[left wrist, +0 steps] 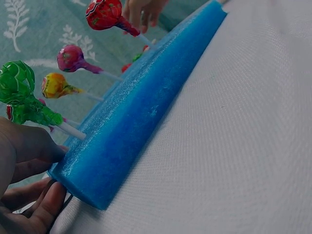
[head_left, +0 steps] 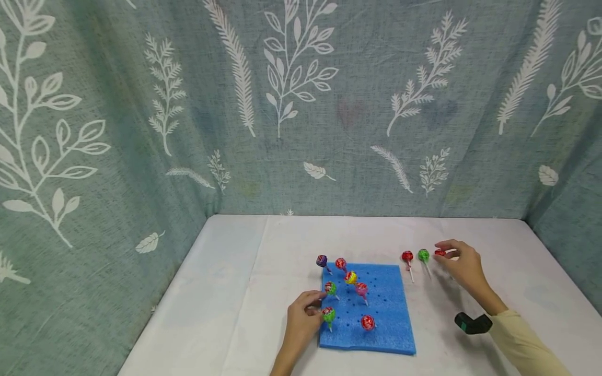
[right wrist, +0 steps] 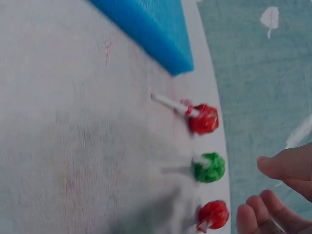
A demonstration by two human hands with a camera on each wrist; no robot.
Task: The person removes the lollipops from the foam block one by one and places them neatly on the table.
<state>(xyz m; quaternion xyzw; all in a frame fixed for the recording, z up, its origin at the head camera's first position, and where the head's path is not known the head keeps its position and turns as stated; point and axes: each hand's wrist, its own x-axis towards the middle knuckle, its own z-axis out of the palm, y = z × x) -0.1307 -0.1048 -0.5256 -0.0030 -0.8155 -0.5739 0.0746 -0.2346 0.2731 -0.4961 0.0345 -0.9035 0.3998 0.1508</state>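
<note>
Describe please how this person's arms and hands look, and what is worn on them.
The left hand and the right hand are ungloved. A plain cream sleeve is on the right arm, and a small black device with a green patch shows beside it. No sleeve shows on the left arm.

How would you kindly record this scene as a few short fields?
Base: blue block with holes, on a white table
In the block: seven lollipops, mixed colours
Lying beside it: red lollipop, green lollipop, second red lollipop
Left hand: at the block's left edge
Right hand: beside the second red lollipop
Backdrop: leaf-patterned curtain
</note>
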